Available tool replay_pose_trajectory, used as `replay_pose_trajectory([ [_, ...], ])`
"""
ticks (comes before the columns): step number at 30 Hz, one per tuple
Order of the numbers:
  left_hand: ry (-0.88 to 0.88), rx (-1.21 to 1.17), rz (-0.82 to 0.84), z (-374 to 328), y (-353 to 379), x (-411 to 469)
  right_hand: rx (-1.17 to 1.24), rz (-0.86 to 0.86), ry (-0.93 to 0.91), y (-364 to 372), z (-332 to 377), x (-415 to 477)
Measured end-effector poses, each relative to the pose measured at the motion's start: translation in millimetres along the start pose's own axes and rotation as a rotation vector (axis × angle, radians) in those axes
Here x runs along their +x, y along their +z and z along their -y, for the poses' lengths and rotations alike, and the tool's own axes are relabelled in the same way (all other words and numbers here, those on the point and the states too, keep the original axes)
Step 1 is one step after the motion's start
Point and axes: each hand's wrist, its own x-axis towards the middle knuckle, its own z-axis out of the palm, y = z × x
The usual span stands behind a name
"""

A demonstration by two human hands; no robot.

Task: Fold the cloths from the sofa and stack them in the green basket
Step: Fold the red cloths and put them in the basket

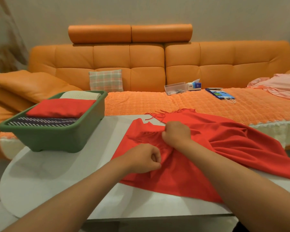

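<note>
A large red cloth (228, 148) with a fringed edge lies spread and wrinkled across the white table (57, 173). My left hand (144, 159) pinches the cloth near its middle, fingers curled. Just beyond it my right hand (176, 132) grips a bunched part of the same cloth beside the fringe. The green basket (57, 136) stands on the table's left side. It holds a folded red cloth (60, 108), a dark cloth with white dashes (40, 122) and a cream cloth (82, 94). A pink cloth (278, 86) lies on the sofa at far right.
The orange sofa (141, 64) runs behind the table, its seat under an orange knitted cover. On it sit a checked cushion (105, 80), a clear plastic box (175, 87), a tissue box (194, 85) and a blue bag (219, 94).
</note>
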Motion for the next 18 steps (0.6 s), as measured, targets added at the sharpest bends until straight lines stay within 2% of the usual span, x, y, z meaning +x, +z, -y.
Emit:
replay_pose_trajectory([
  [2, 0.073, -0.07, 0.065, -2.5, -5.8, -3.4, 0.075, 0.004, 0.134, -14.1, -6.8, 4.1],
  [5, 0.091, -0.088, 0.288, -10.5, -4.2, -10.5, -0.084, 0.166, 0.188, -25.3, -20.6, -3.5],
  [6, 0.08, -0.079, 0.303, -11.8, -0.5, -10.6, -0.138, 0.212, 0.179, -26.3, -23.9, -8.5],
  [7, 0.073, -0.07, 0.252, -12.0, 3.2, -9.2, -0.146, 0.237, 0.163, -26.0, -26.5, -11.5],
  [10, 0.059, 0.019, -0.063, -6.4, 14.1, 1.0, 0.003, 0.193, 0.083, -22.7, -28.8, -10.5],
  [11, 0.025, 0.052, -0.096, -4.8, 17.8, 3.6, 0.035, 0.168, 0.055, -20.9, -27.2, -10.0],
  [13, -0.074, 0.113, -0.071, -4.8, 26.5, 6.6, 0.001, 0.133, -0.02, -14.2, -23.5, -11.4],
  [15, -0.157, 0.226, -0.053, -8.3, 31.0, 9.4, -0.136, 0.12, -0.091, -3.8, -22.3, -13.8],
  [18, -0.204, 0.339, -0.036, -11.0, 28.3, 15.7, -0.195, 0.101, -0.096, 5.6, -23.9, -7.2],
])
